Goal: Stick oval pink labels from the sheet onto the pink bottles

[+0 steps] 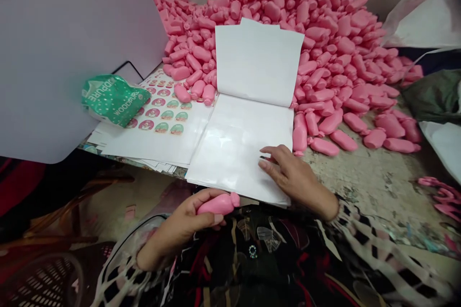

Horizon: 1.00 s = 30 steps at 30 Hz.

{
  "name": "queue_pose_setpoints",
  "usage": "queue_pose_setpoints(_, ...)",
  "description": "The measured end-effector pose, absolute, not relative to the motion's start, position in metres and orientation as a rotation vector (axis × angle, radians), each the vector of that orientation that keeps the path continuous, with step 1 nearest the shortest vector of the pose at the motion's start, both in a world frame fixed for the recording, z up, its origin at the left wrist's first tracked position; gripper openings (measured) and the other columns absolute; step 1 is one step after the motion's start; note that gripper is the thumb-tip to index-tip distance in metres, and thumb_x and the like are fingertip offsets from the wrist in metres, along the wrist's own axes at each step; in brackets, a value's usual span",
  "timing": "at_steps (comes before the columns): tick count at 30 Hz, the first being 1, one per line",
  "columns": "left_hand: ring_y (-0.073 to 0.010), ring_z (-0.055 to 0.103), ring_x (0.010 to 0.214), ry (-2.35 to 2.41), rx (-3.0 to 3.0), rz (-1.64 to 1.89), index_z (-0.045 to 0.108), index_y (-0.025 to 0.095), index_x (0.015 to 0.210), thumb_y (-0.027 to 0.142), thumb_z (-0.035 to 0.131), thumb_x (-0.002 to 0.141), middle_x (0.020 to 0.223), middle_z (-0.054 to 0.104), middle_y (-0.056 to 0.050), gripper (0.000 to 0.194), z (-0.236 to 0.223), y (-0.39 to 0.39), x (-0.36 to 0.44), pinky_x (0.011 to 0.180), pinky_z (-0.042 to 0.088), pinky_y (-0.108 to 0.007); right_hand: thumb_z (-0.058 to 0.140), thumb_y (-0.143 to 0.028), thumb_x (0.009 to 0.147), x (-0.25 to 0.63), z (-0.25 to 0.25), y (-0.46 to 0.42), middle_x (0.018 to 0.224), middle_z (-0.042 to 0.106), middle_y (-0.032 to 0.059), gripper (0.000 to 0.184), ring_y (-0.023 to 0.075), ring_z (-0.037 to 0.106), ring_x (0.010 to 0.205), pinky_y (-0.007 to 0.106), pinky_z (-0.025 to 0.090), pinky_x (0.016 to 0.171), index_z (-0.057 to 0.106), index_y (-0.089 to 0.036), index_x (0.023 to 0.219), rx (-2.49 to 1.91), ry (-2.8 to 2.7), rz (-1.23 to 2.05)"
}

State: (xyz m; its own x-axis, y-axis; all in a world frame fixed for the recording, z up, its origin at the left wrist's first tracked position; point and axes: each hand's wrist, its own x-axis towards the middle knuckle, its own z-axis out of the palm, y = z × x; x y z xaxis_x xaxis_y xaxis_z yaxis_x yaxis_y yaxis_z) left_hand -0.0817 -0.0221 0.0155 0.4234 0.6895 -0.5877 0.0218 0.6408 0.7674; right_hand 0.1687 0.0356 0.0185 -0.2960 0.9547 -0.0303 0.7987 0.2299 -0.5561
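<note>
My left hand [196, 218] is closed around a pink plastic bottle [218, 205], which lies sideways near my lap with its narrow neck pointing right. My right hand [284, 170] is over a stack of white sheets [239, 141], near its right edge. Its thumb and forefinger are curved and apart, with a small dark spot between them that I cannot make out. The top sheets [257, 62] are folded back and stand up against a heap of similar pink bottles [317, 29].
Printed sheets of round pink and green stickers [167, 115] lie left of the stack, under a crumpled green bag [115, 100]. Loose pink bottles [344, 140] lie on the worn tabletop [334, 172]. A plastic basket [43, 278] stands below left. Dark green cloth [434, 93] sits far right.
</note>
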Motion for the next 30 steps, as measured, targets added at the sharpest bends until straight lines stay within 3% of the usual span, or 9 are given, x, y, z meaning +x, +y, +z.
queue_pose_setpoints(3,-0.0215,0.059,0.103,1.172,0.848,0.594,0.06,0.023,0.113,0.028,0.066,0.075,0.125,0.06,-0.006,0.039,0.011,-0.03,-0.086,0.093,0.043,-0.037,0.032,-0.04,0.096,0.158,0.013,0.036,0.091,0.058,0.0045,0.035,0.0182,0.056,0.082,0.031,0.039,0.068,0.062,-0.024,0.104,-1.67,-2.375,0.521)
queue_pose_setpoints(7,-0.0235,0.041,0.13,1.157,1.044,0.678,0.061,0.025,0.114,0.028,0.064,0.079,0.143,0.045,-0.004,0.035,0.002,-0.03,-0.084,0.11,0.027,-0.04,0.035,-0.034,0.096,0.135,0.004,0.029,0.089,0.058,0.0051,0.028,0.0188,0.054,0.083,0.03,0.038,0.068,0.061,-0.021,0.098,-1.637,-2.467,0.301)
queue_pose_setpoints(11,-0.0234,0.039,0.131,1.101,1.114,0.671,0.061,0.026,0.114,0.026,0.064,0.079,0.144,0.044,-0.004,0.035,-0.013,-0.026,-0.087,0.111,0.025,-0.042,0.038,-0.03,0.095,0.12,-0.006,0.027,0.09,0.056,0.0055,0.024,0.017,0.052,0.079,0.029,0.037,0.065,0.058,-0.019,0.092,-1.624,-2.456,0.277)
queue_pose_setpoints(17,-0.0222,0.038,0.133,1.06,1.118,0.683,0.062,0.029,0.112,0.024,0.064,0.079,0.143,0.044,-0.002,0.033,-0.023,-0.026,-0.091,0.112,0.024,-0.041,0.046,-0.03,0.092,0.126,-0.007,0.032,0.086,0.056,0.0003,0.014,0.0128,0.053,0.079,0.025,0.039,0.067,0.054,-0.02,0.088,-1.524,-2.242,0.67)
queue_pose_setpoints(23,-0.0228,0.035,0.134,1.057,1.135,0.688,0.062,0.028,0.111,0.023,0.065,0.079,0.144,0.043,-0.003,0.033,-0.026,-0.026,-0.091,0.112,0.023,-0.042,0.043,-0.029,0.093,0.135,0.0,0.028,0.089,0.056,0.0024,0.017,0.0151,0.053,0.077,0.027,0.035,0.064,0.055,-0.02,0.087,-1.659,-2.348,0.459)
queue_pose_setpoints(30,-0.0233,0.039,0.131,1.06,1.096,0.706,0.063,0.027,0.109,0.023,0.066,0.077,0.141,0.047,-0.003,0.032,-0.021,-0.029,-0.091,0.11,0.027,-0.04,0.049,-0.029,0.088,0.133,-0.011,0.026,0.084,0.058,-0.0005,0.011,0.0142,0.053,0.076,0.027,0.036,0.066,0.055,-0.021,0.084,-1.663,-2.099,0.727)
